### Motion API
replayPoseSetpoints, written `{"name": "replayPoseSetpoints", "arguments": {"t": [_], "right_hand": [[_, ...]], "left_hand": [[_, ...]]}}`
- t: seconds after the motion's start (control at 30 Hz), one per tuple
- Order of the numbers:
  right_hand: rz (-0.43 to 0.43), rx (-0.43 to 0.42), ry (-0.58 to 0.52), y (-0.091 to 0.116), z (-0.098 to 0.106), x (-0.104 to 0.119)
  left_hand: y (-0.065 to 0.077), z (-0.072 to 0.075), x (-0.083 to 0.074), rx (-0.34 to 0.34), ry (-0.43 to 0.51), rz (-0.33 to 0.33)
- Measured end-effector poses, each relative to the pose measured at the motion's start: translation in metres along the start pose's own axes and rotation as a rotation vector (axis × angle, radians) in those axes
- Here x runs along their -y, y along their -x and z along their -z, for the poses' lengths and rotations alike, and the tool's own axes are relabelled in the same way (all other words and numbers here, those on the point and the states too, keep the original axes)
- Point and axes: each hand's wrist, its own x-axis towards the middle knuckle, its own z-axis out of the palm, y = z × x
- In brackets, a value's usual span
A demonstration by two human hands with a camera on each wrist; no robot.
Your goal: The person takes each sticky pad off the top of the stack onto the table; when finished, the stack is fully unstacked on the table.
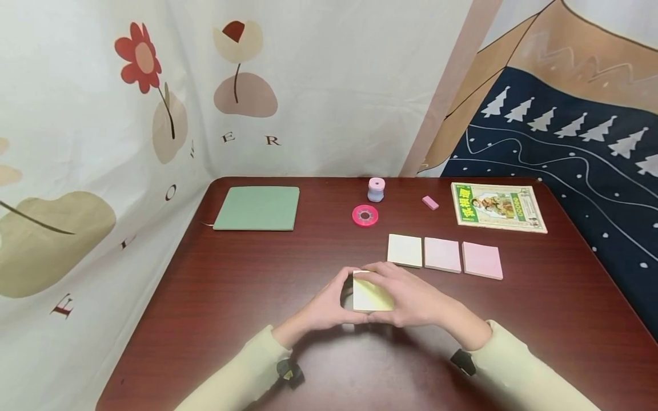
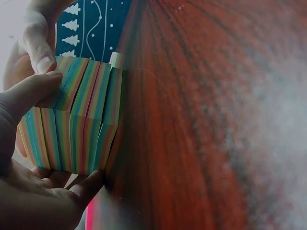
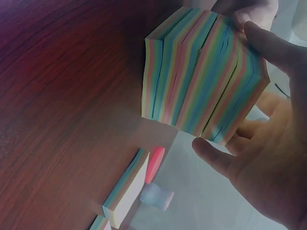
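Both hands hold a tall stack of sticky-note pads [image 1: 366, 295] on the table, its top sheet pale yellow. My left hand [image 1: 329, 302] grips the stack's left side, with the thumb at the near side and the fingers at the far side. From the right, my right hand [image 1: 418, 294] holds it the same way, and the fingertips of the two hands meet. Striped, many-coloured edges of the stacked pads [image 2: 72, 124] show in the left wrist view, with thin gaps between pads. In the right wrist view, the stack [image 3: 196, 72] stands upright between thumb and fingers.
Beyond the right hand lie three thinner pads in a row: cream [image 1: 404, 250], pale pink [image 1: 442, 254] and pink [image 1: 481, 260]. Farther back are a green notebook [image 1: 257, 208], pink ring [image 1: 365, 216], pink-and-lilac spool-like object [image 1: 376, 189], small pink block [image 1: 430, 202] and illustrated booklet [image 1: 498, 207].
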Motion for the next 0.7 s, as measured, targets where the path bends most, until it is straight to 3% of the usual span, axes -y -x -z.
{"name": "replayPoseSetpoints", "arguments": {"t": [0.4,0.53,0.7], "right_hand": [[-0.030,-0.005,0.037,0.000,0.003,0.002],[-0.077,-0.003,-0.004,0.004,0.011,0.000],[-0.170,-0.049,-0.079,0.017,0.030,-0.013]], "left_hand": [[0.000,-0.002,0.001,0.004,0.013,-0.002],[0.001,-0.002,0.000,0.023,0.070,-0.003],[0.000,-0.002,0.000,0.021,0.070,-0.004]]}}
